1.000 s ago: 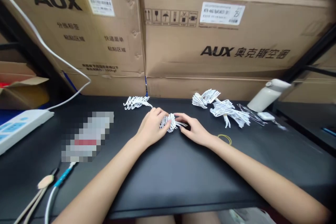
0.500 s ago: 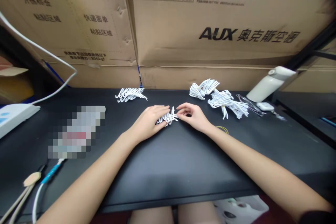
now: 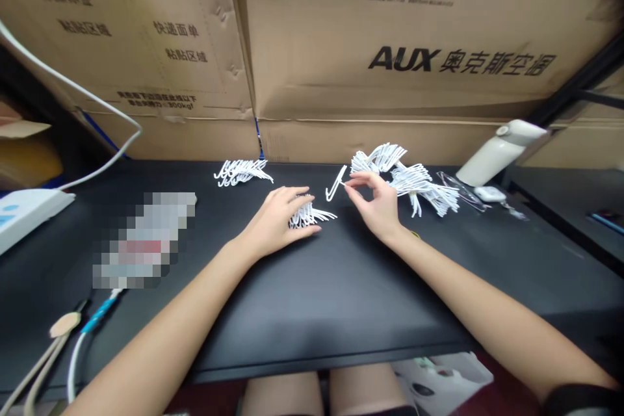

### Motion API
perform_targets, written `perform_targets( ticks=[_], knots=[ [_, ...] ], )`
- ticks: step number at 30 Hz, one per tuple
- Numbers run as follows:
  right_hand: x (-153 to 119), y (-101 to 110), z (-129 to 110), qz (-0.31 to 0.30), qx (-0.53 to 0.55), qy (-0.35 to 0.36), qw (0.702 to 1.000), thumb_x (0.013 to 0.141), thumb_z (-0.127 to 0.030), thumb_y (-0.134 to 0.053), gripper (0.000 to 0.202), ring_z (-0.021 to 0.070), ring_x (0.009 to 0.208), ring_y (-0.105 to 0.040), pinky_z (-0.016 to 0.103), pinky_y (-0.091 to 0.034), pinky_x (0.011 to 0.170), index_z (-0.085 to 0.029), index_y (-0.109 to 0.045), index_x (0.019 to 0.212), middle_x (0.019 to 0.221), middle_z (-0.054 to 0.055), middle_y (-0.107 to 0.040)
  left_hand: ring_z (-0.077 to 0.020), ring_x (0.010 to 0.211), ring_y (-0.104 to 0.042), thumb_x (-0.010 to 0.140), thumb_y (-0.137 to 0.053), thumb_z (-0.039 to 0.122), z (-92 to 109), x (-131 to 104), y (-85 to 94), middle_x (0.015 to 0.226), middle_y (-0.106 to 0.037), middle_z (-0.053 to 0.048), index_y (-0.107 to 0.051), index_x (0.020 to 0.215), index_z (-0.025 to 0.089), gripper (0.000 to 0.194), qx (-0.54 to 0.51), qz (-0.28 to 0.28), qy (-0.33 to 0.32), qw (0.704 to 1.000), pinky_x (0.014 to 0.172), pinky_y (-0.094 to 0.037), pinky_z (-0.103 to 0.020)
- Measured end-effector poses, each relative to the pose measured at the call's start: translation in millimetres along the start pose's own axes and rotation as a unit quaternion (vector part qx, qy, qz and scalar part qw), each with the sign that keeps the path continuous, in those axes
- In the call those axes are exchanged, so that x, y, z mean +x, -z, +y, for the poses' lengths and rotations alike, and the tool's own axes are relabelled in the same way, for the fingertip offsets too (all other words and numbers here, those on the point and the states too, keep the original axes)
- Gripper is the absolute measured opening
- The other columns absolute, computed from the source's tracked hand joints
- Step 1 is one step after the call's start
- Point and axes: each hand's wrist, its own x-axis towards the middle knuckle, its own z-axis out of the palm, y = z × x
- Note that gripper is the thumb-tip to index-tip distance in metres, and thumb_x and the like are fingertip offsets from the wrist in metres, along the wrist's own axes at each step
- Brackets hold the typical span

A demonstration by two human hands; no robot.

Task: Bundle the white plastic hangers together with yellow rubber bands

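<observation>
My left hand [image 3: 273, 218] rests on the black table with its fingers and thumb curved around a small pile of white hooks [image 3: 305, 213]. The straight ends of several hooks stick out to the right of that pile. Between thumb and fingertips, my right hand [image 3: 373, 201] pinches a single white hook [image 3: 335, 185], held up to the right of the pile with its curved end down and to the left. Farther back on the left lies another row of white hooks [image 3: 241, 171]. Bundled white hooks [image 3: 424, 185] lie behind and right of my right hand.
Large cardboard boxes [image 3: 312, 91] stand along the table's back edge. To the right are a white bottle [image 3: 500, 155] and a small white case [image 3: 491, 195]. A pixelated device [image 3: 146, 240] with a cable, and a white power strip [image 3: 29, 211], lie on the left.
My right hand has moved up and to the right, away from the pile, with one hook in its fingers. My left hand has stayed at the pile, its thumb slightly farther out.
</observation>
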Motion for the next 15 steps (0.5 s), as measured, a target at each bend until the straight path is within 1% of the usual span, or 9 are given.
perform_targets(
  ticks=[4, 6, 8, 10, 12, 14, 15],
  knots=[
    [-9, -9, -10, 0.006, 0.014, 0.045, 0.999, 0.084, -0.025, -0.06, 0.014, 0.0185, 0.082, -0.067, 0.041, -0.051, 0.091, -0.023, -0.061, 0.098, 0.087, 0.003, -0.071, -0.027, 0.124, -0.049, 0.088, -0.053, 0.045, 6, 2, 4.2, 0.134, -0.054, -0.013, -0.044, 0.135, 0.019, 0.055, -0.006, 0.029, -0.007, 1.0, 0.109, -0.03, -0.049],
    [-14, -13, -15, -0.002, 0.012, 0.079, 0.997, 0.083, -0.024, -0.061, 0.01, 0.0183, 0.081, -0.067, 0.043, -0.05, 0.095, -0.024, -0.062, 0.094, 0.085, 0.002, -0.071, -0.0262, 0.123, -0.05, 0.09, -0.05, 0.043, 10, 3, 5.4, 0.133, -0.055, -0.013, -0.04, 0.137, 0.019, 0.055, -0.014, 0.046, -0.014, 0.999, 0.108, -0.031, -0.048],
    [-17, -15, -21, -0.013, 0.021, 0.115, 0.993, 0.083, -0.022, -0.062, 0.007, 0.0181, 0.08, -0.068, 0.043, -0.05, 0.096, -0.025, -0.064, 0.089, 0.083, 0.001, -0.072, -0.0258, 0.12, -0.053, 0.089, -0.051, 0.043, 14, 4, 5.5, 0.128, -0.058, -0.013, -0.038, 0.138, 0.017, 0.056, -0.029, 0.059, -0.017, 0.998, 0.106, -0.034, -0.046],
    [-20, -16, -27, -0.023, 0.036, 0.132, 0.99, 0.083, -0.021, -0.062, 0.006, 0.0186, 0.081, -0.068, 0.042, -0.052, 0.093, -0.025, -0.065, 0.087, 0.083, 0.001, -0.072, -0.0248, 0.112, -0.057, 0.089, -0.05, 0.043, 18, 4, 4.8, 0.117, -0.064, -0.012, -0.041, 0.135, 0.016, 0.053, -0.043, 0.065, -0.017, 0.997, 0.103, -0.038, -0.044],
    [-23, -16, -33, -0.035, 0.041, 0.128, 0.99, 0.083, -0.022, -0.061, 0.006, 0.0193, 0.083, -0.068, 0.04, -0.054, 0.089, -0.025, -0.066, 0.086, 0.083, 0.001, -0.073, -0.0219, 0.097, -0.062, 0.09, -0.048, 0.04, 21, 5, 4.3, 0.097, -0.068, -0.008, -0.048, 0.125, 0.016, 0.043, -0.046, 0.07, -0.008, 0.996, 0.101, -0.039, -0.043],
    [-24, -16, -36, -0.047, 0.04, 0.109, 0.992, 0.084, -0.025, -0.062, 0.006, 0.0191, 0.082, -0.069, 0.038, -0.055, 0.085, -0.025, -0.065, 0.088, 0.083, 0.002, -0.073, -0.0178, 0.078, -0.062, 0.09, -0.046, 0.037, 23, 5, 4.8, 0.077, -0.065, -0.001, -0.054, 0.112, 0.018, 0.031, -0.044, 0.077, 0.011, 0.996, 0.102, -0.037, -0.042],
    [-25, -15, -37, -0.05, 0.043, 0.099, 0.993, 0.083, -0.026, -0.063, 0.009, 0.0188, 0.081, -0.069, 0.037, -0.056, 0.083, -0.025, -0.065, 0.091, 0.084, 0.003, -0.073, -0.0165, 0.071, -0.061, 0.09, -0.045, 0.036, 24, 5, 5.7, 0.069, -0.063, 0.001, -0.054, 0.107, 0.019, 0.026, -0.043, 0.083, 0.024, 0.995, 0.102, -0.037, -0.041]
  ],
)
